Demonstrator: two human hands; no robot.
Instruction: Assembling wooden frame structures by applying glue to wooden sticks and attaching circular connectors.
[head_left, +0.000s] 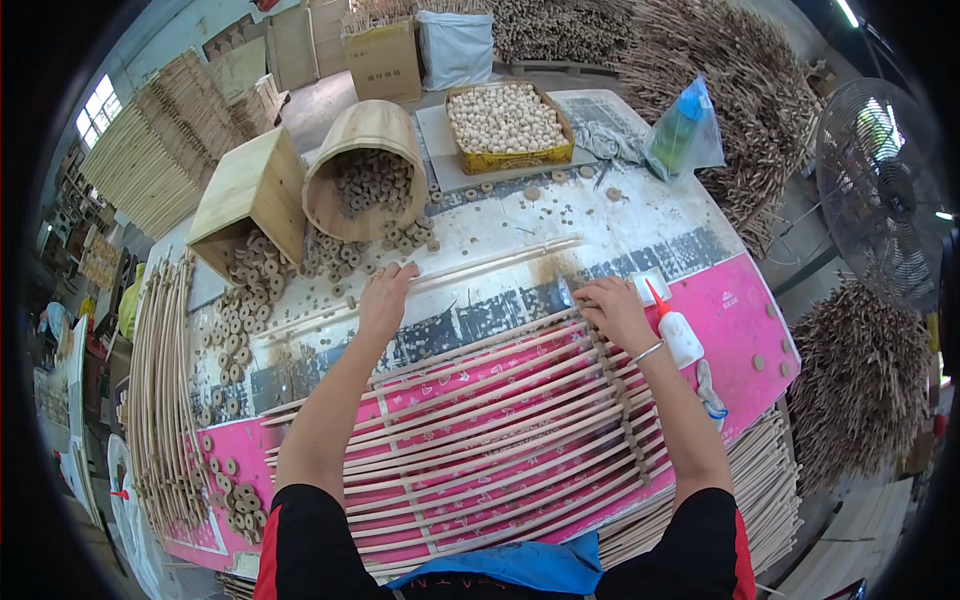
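My left hand is closed over a thin wooden rod lying across the table; the fingertips curl down on it. Farther right, my right hand has its fingers bent and pressed together by the end of the nearest row of rods; whatever they pinch is hidden. Many pale rods lie side by side in front of me, with a line of brown wooden rings at their right ends. Beside the right hand are a white glue bottle with a red nozzle and a small white block.
Wooden rings spill from a round wooden tub and a square wooden box. A yellow tray of pale wooden balls stands at the back. Rods are stacked at the left. A black fan stands beyond the right edge.
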